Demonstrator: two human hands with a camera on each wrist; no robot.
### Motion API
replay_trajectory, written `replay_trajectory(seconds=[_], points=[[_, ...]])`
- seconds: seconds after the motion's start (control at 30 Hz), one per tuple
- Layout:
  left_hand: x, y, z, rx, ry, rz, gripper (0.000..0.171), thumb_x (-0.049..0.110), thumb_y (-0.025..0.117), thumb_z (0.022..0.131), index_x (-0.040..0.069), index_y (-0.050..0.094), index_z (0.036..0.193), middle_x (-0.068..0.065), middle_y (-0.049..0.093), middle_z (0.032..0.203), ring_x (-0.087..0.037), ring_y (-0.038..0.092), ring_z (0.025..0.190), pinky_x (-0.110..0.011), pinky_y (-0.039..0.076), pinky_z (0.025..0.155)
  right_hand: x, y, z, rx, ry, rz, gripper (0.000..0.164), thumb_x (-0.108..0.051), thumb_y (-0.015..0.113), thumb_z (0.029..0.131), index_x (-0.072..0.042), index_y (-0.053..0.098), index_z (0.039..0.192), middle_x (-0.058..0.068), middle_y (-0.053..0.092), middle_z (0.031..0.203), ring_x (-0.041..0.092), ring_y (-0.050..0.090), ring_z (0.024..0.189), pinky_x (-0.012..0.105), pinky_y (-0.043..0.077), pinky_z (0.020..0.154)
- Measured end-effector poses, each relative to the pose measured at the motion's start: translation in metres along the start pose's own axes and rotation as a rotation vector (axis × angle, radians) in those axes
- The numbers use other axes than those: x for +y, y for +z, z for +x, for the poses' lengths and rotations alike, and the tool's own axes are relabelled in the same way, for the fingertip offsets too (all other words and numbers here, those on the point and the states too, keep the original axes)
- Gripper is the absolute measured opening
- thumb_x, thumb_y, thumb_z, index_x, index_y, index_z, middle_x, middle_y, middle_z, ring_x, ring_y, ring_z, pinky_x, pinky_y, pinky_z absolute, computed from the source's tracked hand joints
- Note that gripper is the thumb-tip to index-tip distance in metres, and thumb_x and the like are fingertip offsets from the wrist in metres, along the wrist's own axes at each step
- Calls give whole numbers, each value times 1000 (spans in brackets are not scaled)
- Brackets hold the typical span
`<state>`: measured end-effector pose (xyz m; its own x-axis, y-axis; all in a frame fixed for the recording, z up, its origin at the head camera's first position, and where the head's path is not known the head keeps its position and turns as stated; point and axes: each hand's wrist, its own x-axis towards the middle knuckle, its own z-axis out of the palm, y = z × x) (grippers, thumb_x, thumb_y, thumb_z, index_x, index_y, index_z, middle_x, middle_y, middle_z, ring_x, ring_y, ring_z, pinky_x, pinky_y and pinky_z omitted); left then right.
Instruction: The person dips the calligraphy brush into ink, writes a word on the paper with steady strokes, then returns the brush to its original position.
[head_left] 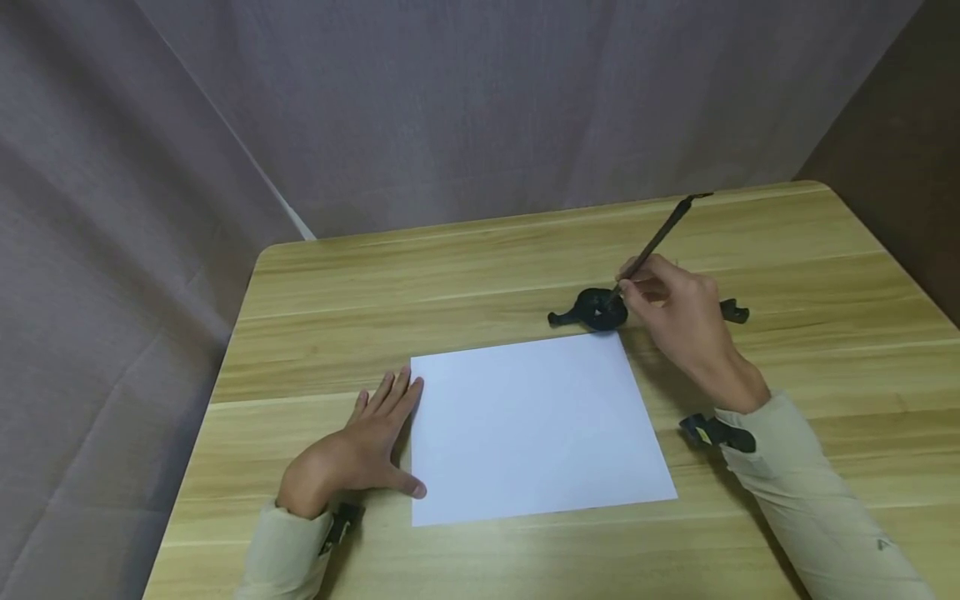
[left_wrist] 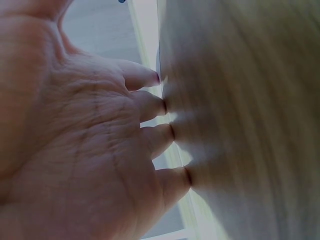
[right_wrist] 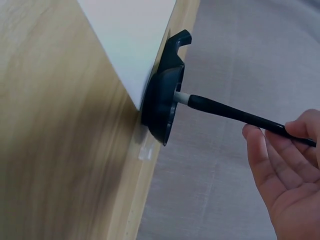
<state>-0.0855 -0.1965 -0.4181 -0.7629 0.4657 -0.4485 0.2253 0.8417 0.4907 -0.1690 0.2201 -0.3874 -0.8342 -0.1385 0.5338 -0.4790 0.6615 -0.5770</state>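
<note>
A sheet of white paper (head_left: pixel 536 429) lies on the wooden table. My left hand (head_left: pixel 367 450) rests at its left edge with fingers straight and spread, thumb on the paper's lower left. In the left wrist view the fingertips (left_wrist: pixel 176 182) touch the tabletop. My right hand (head_left: pixel 686 321) pinches a dark-handled writing brush (right_wrist: pixel 235 112) between thumb and fingers. The brush slants, its handle end up and to the right. Its pale bristles dip into a black ink dish (right_wrist: pixel 162 100), which stands at the paper's upper right corner.
Just right of my right hand, a small black piece (head_left: pixel 735 312) shows on the table. The wooden table (head_left: pixel 420 283) ends at a grey curtain (head_left: pixel 480 108) behind and to the left. Both sleeves carry a dark wrist device (head_left: pixel 716 433).
</note>
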Motion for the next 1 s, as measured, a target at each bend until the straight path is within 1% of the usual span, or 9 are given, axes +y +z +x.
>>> replay_trajectory(seconds=[0.13, 0.27, 0.4, 0.53, 0.7, 0.83, 0.87, 0.9, 1.0], points=[[-3, -1, -2, 1, 1, 2, 143, 47, 98, 71, 8, 2, 170, -13, -14, 176, -38, -14, 162, -67, -7, 126, 1, 3, 1, 6, 19, 6, 10, 5, 65, 99, 7, 71, 108, 19, 78, 103, 35, 78, 91, -1, 45, 82], [-4, -2, -3, 9, 21, -3, 142, 47, 97, 72, 7, 2, 170, -15, -14, 176, -39, -14, 162, -68, -5, 126, 2, 3, 1, 0, 42, -10, 10, 4, 64, 100, 6, 70, 108, 19, 77, 104, 35, 77, 92, -2, 44, 81], [-3, -1, -2, 5, 21, 2, 142, 48, 97, 72, 8, 2, 170, -13, -15, 176, -37, -14, 162, -66, -5, 127, 0, 1, 1, -27, 37, -12, 10, 3, 63, 101, 5, 69, 109, 18, 77, 102, 34, 76, 92, -1, 44, 81], [-1, -1, -1, 4, 18, 11, 143, 50, 96, 72, 10, 2, 171, -12, -15, 176, -36, -14, 162, -64, -5, 128, -1, -2, 0, -31, 39, -11, 11, 0, 63, 102, 5, 69, 111, 19, 76, 105, 36, 75, 94, -1, 43, 82], [4, -2, 0, 11, 9, 47, 143, 50, 97, 71, 9, 3, 171, -12, -12, 177, -36, -11, 163, -62, -2, 129, 0, -5, -1, -23, 51, -20, 13, -2, 63, 103, 4, 70, 113, 19, 76, 107, 37, 74, 95, -2, 42, 83], [6, -4, 1, 10, 9, 97, 143, 53, 96, 71, 9, 3, 171, -13, -11, 177, -36, -10, 163, -61, 0, 130, 1, -7, -1, -15, 55, -22, 13, -2, 64, 103, 4, 70, 113, 19, 76, 107, 36, 74, 95, -2, 42, 83], [6, -4, 2, 10, 14, 105, 143, 54, 95, 71, 9, 3, 171, -13, -10, 177, -36, -10, 163, -61, 1, 130, 1, -7, -1, -12, 57, -21, 13, -2, 64, 103, 3, 70, 113, 19, 76, 107, 34, 74, 95, -2, 43, 83], [6, -5, 2, 8, 17, 114, 143, 55, 95, 71, 9, 3, 171, -14, -10, 177, -37, -10, 163, -61, 1, 130, 1, -8, -1, -7, 59, -23, 13, -2, 64, 103, 3, 70, 113, 18, 77, 108, 27, 74, 95, -2, 43, 83], [5, -7, 4, 1, 29, 132, 144, 56, 94, 71, 8, 2, 170, -14, -10, 177, -38, -10, 163, -62, 1, 129, 1, -8, -1, 7, 63, -22, 12, -1, 65, 102, 3, 70, 112, 17, 77, 108, -2, 68, 96, -1, 44, 82]])
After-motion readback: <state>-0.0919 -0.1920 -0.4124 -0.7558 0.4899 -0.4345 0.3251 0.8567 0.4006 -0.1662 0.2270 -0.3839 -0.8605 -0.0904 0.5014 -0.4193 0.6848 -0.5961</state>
